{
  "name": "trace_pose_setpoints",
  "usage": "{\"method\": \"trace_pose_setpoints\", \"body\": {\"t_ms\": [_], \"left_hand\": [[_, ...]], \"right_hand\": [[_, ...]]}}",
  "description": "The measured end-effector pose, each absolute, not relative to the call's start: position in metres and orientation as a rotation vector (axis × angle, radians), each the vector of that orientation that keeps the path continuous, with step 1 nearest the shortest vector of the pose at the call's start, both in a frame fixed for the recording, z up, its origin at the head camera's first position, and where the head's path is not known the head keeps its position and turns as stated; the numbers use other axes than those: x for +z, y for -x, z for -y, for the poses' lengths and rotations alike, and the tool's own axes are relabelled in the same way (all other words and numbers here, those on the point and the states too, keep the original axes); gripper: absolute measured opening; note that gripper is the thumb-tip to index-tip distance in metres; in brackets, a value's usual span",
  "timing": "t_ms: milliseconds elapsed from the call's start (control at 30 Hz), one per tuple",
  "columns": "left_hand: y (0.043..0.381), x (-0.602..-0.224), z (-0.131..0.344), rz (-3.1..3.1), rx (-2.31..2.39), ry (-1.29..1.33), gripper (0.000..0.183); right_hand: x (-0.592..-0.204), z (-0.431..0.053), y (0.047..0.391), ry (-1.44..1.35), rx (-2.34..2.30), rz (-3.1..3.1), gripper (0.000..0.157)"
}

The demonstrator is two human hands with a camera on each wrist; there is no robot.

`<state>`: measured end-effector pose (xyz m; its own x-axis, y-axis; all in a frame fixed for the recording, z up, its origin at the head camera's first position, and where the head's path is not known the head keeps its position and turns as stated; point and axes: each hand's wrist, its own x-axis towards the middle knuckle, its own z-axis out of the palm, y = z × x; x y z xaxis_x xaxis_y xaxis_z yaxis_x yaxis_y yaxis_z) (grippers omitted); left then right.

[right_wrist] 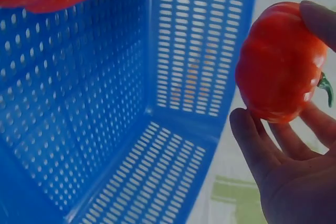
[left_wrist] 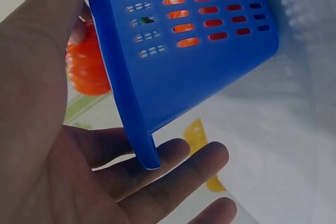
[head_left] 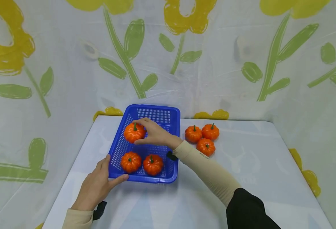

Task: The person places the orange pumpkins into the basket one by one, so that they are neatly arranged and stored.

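Observation:
A small orange pumpkin point(head_left: 133, 133) with a green stem is pinched between the thumb and fingers of my right hand point(head_left: 156, 134), above the far left part of a blue plastic basket point(head_left: 178, 127). The right wrist view shows this pumpkin point(right_wrist: 281, 64) level with the basket's rim, fingertips spread around its side. Two more pumpkins, one on the left point(head_left: 131, 162) and one on the right point(head_left: 153, 164), lie in the basket's near end. My left hand point(head_left: 94, 184) holds the basket's near left corner, thumb along the near rim and fingers at the left side.
To the right of the basket, three similar pumpkins point(head_left: 205, 147) sit close together on the white table point(head_left: 242, 178). A pale curtain point(head_left: 213, 89) printed with yellow flowers hangs behind and at both sides of the table.

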<state>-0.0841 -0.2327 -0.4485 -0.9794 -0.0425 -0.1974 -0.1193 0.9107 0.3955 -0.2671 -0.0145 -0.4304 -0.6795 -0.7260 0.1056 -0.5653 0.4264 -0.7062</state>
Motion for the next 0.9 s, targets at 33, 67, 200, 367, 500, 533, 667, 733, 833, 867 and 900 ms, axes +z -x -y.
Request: {"method": "trace_pose_setpoints", "body": {"t_ms": [33,67,200,367,500,533,667,733,833,867,900], "left_hand": [[0.084,-0.449,0.232,-2.891,0.616,0.123,0.126],[0.085,-0.449,0.232,-2.888,0.617,0.126,0.126],[0.084,-0.452,0.231,-2.897,0.62,0.124,0.126],[0.082,-0.455,0.231,-2.911,0.636,0.121,0.126],[0.082,-0.456,0.231,-2.906,0.638,0.127,0.126],[0.082,-0.456,0.231,-2.904,0.639,0.128,0.126],[0.081,-0.456,0.231,-2.897,0.636,0.136,0.127],[0.081,-0.456,0.231,-2.894,0.636,0.139,0.127],[0.082,-0.457,0.232,-2.891,0.634,0.143,0.127],[0.082,-0.457,0.232,-2.89,0.634,0.142,0.127],[0.082,-0.457,0.232,-2.892,0.635,0.138,0.128]], "right_hand": [[-0.432,0.017,0.267,1.126,-1.081,-2.468,0.08],[-0.433,0.02,0.268,1.117,-1.065,-2.474,0.08],[-0.442,0.027,0.269,1.077,-0.988,-2.504,0.079],[-0.455,0.035,0.269,1.02,-0.875,-2.518,0.077],[-0.462,0.038,0.266,0.96,-0.838,-2.511,0.076],[-0.463,0.039,0.266,0.945,-0.836,-2.512,0.076],[-0.466,0.04,0.264,0.935,-0.81,-2.522,0.076],[-0.467,0.041,0.265,0.938,-0.786,-2.532,0.076],[-0.468,0.041,0.264,0.92,-0.751,-2.543,0.076],[-0.469,0.042,0.264,0.907,-0.742,-2.548,0.077],[-0.469,0.042,0.264,0.894,-0.735,-2.552,0.077]]}}
